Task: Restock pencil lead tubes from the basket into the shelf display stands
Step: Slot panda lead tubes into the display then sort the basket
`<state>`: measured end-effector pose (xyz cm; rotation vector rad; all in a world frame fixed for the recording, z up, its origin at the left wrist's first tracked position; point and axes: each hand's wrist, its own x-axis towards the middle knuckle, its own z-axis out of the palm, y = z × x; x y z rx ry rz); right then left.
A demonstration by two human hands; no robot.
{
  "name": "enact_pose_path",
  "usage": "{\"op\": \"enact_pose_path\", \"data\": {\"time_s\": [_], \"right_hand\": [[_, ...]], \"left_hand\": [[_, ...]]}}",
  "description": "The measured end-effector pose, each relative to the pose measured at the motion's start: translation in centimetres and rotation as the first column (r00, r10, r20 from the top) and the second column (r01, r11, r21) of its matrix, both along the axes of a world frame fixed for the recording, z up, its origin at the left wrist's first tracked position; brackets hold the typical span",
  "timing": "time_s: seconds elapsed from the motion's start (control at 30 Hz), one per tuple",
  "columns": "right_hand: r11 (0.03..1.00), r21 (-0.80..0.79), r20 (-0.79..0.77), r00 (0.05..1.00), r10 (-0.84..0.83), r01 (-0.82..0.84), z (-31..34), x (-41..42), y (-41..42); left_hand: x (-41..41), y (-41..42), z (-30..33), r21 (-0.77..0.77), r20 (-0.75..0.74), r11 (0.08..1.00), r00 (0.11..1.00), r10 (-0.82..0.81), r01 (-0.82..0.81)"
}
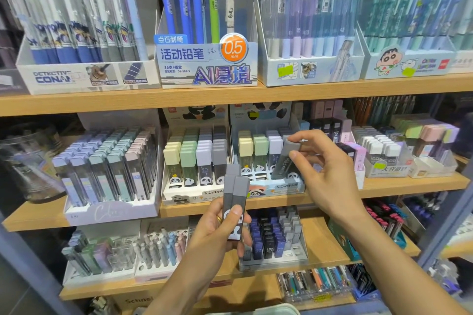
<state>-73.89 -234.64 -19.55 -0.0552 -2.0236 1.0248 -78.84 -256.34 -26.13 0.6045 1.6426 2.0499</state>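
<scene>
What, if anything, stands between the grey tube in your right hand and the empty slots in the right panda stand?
Nothing visible does. The right hand holds the grey tube tilted just above the right panda stand, whose front slots below the tube look open.

Bright, even, cool-white light, falling from above and in front. Soft shadows only: dark bands under each wooden shelf, deepest at the left end of the middle shelf and along the bottom one. Faint glare on the clear pen packs at top right and on the clear jar at left. Strong wide-angle bending, with shelf edges bowed and tilted toward the corners. Sharpest at centre, around the hands; softer and smeared at top corners and far right edge. Slight motion blur on right hand; left hand crisp.
</scene>
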Motion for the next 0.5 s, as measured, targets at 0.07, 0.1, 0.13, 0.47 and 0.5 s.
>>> {"op": "enact_pose_path", "data": {"time_s": [0.07,0.1,0.13,0.47,0.5], "right_hand": [[1.000,0.008,0.018,1.000,-0.013,0.012,-0.05,-0.08,0.05],[1.000,0.016,0.026,0.999,-0.020,0.019,-0.06,-0.10,0.05],[0.999,0.022,0.029,0.999,-0.025,0.025,-0.08,-0.12,0.03],[0.998,0.046,-0.021,0.999,-0.035,0.036,0.03,-0.16,-0.21],[0.997,0.059,-0.027,0.999,-0.040,0.041,0.02,-0.19,-0.24]], "left_hand": [[0.01,0.02,0.01,-0.004,0.003,1.000,1.000,0.000,0.000],[0.03,0.04,0.02,-0.007,0.004,1.000,1.000,0.000,0.000],[0.02,0.06,0.02,-0.008,0.005,1.000,1.000,-0.001,0.001],[-0.04,-0.05,-0.06,-0.015,-0.003,1.000,1.000,0.006,-0.006],[-0.05,-0.06,-0.08,-0.017,-0.006,1.000,1.000,0.005,-0.005]]}}
